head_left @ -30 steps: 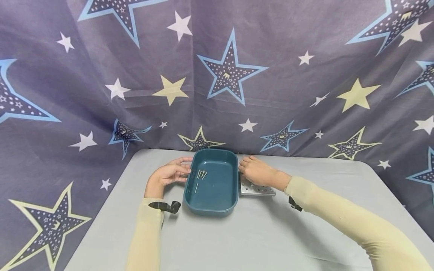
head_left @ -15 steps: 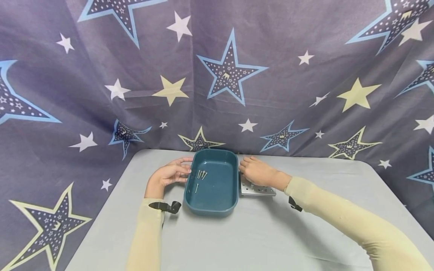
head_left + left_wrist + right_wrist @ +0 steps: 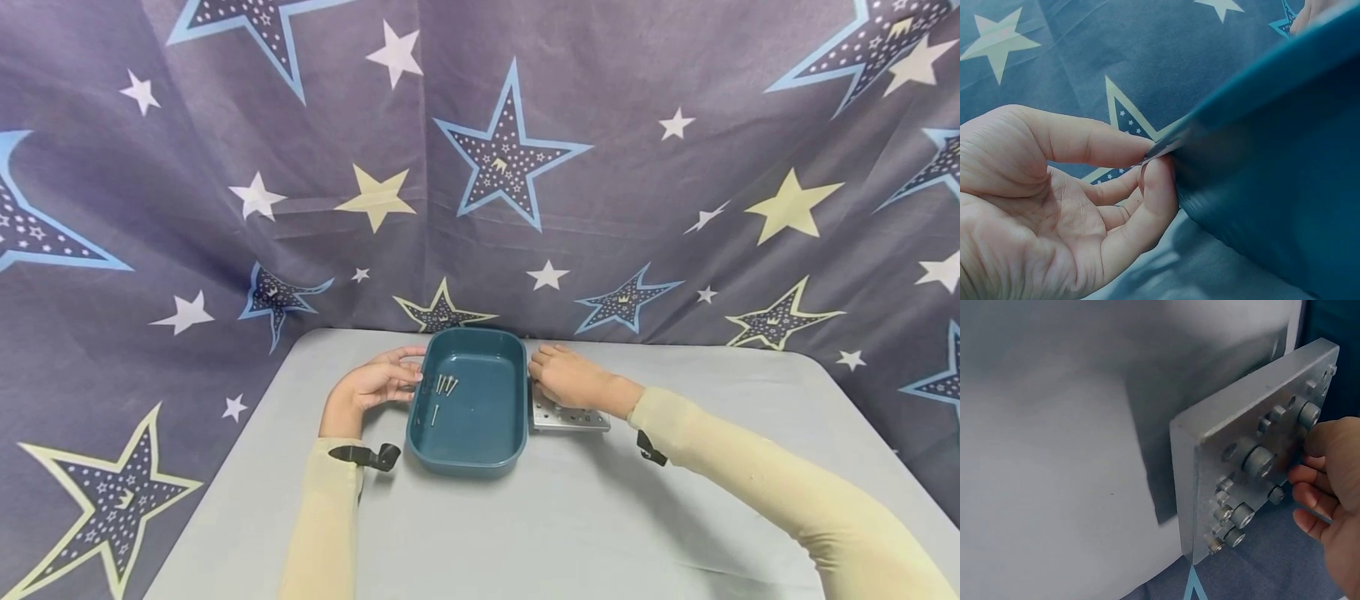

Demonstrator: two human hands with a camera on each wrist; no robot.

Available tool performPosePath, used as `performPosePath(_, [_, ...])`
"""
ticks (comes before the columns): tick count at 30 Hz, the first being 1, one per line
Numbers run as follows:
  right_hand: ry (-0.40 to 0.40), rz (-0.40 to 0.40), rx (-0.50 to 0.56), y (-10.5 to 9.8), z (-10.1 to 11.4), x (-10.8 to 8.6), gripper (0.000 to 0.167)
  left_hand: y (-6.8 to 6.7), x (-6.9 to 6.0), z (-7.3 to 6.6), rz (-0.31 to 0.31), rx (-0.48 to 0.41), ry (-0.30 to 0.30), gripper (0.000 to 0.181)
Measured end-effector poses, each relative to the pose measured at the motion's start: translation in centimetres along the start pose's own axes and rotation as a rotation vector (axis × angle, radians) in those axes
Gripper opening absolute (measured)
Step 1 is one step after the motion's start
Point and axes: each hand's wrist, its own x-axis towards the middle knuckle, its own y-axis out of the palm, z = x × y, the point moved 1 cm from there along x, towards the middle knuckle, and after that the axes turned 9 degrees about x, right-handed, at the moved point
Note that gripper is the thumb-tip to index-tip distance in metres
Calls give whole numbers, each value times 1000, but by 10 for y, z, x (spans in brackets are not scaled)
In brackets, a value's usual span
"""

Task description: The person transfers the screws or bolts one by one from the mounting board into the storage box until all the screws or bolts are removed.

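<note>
A teal rectangular tray (image 3: pixel 480 446) stands at the middle of the table's far side, with several screws (image 3: pixel 447 385) lying inside at its left. My left hand (image 3: pixel 378 383) pinches the tray's left rim between thumb and fingers, seen closely in the left wrist view. To the right of the tray is a thick silver metal plate (image 3: pixel 1210 447) set with several hex-socket bolts (image 3: pixel 1259 461) of different sizes. My right hand (image 3: pixel 1335 494) is at the plate's tray-side end, fingers curled at a bolt that they mostly hide.
A pale grey cloth covers the table (image 3: pixel 480 542). Behind it hangs a dark purple curtain (image 3: pixel 622 200) with a star print. Dark wrist camera mounts (image 3: pixel 367 457) stick out from both sleeves.
The head view has tilted very slightly. Both hands, the tray, the screws and the metal plate keep their places.
</note>
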Motion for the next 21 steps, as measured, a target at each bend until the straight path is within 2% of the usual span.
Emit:
performPosePath(11, [32,11,33,-2,2,3,15,-1,1,1,2,0,-2,71])
performPosePath(21, [23,-14,55,-2,2,4,10,-1,1,1,3,8,3,70])
